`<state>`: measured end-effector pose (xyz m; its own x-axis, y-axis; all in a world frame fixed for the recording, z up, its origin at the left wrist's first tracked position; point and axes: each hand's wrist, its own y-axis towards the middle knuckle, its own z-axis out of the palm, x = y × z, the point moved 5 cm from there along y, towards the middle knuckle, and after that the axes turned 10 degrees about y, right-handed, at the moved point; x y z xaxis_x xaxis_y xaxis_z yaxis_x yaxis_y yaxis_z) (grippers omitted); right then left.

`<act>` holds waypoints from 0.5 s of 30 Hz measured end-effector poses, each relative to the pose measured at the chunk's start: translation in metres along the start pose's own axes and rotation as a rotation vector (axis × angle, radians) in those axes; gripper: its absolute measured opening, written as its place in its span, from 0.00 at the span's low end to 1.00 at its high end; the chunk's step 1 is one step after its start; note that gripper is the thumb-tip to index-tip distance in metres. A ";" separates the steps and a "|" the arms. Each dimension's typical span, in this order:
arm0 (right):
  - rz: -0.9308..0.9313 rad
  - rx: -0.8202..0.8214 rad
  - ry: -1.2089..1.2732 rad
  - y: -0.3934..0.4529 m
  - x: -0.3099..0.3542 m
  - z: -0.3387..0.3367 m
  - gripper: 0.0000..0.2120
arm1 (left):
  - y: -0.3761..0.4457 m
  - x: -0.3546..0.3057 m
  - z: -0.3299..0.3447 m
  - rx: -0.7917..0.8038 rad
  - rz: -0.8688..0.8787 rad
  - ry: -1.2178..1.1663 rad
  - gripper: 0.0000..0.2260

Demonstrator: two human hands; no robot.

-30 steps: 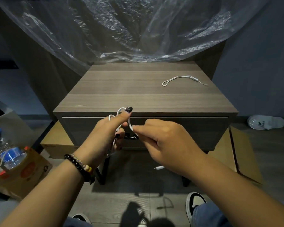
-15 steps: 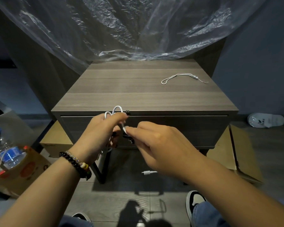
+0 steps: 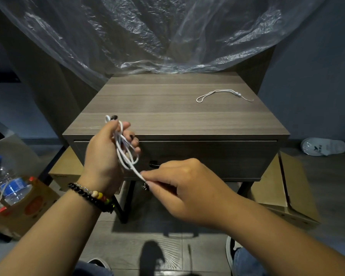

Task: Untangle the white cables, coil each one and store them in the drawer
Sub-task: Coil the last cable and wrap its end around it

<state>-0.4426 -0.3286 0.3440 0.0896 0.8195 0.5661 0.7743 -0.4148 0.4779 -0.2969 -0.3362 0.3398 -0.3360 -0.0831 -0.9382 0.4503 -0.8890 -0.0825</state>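
Bottle (image 3: 7, 182) and box (image 3: 24, 208) sit on the floor, far out to the left of the left hand (image 3: 106, 154). That hand is curled round loops of white cable (image 3: 124, 150) and holds them up in front of the bench (image 3: 175, 120). A moment ago the loops were small and tucked low by the drawer (image 3: 207, 156). Now the left hand has lifted up and turned, and the bundle is bigger, with a few loops hanging across the fingers.

Just below and to the right of it, the right hand (image 3: 185, 188) pinches the loose end of the same cable between thumb and fingertip. It has dropped down and pulled away, so the cable runs tight and straight between the two hands. I think this means another turn is about to go round the left hand, and this cable is nearly coiled.

Behind the right hand the drawer is shut. It will need to be opened before the coil can go in.

Far above and to the right of the right hand, a thin white cord (image 3: 219, 94) lies flat on the bench top. It has not moved, and nobody has coiled it, so the job is not close to done.
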 end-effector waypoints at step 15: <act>0.675 0.363 0.567 -0.007 -0.035 0.005 0.13 | 0.007 -0.004 -0.013 0.185 -0.135 -0.412 0.11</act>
<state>-0.4485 -0.3528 0.3174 0.3454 0.0991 0.9332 0.8262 -0.5037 -0.2524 -0.2813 -0.3365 0.3380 -0.6987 -0.0994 -0.7085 0.2375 -0.9664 -0.0986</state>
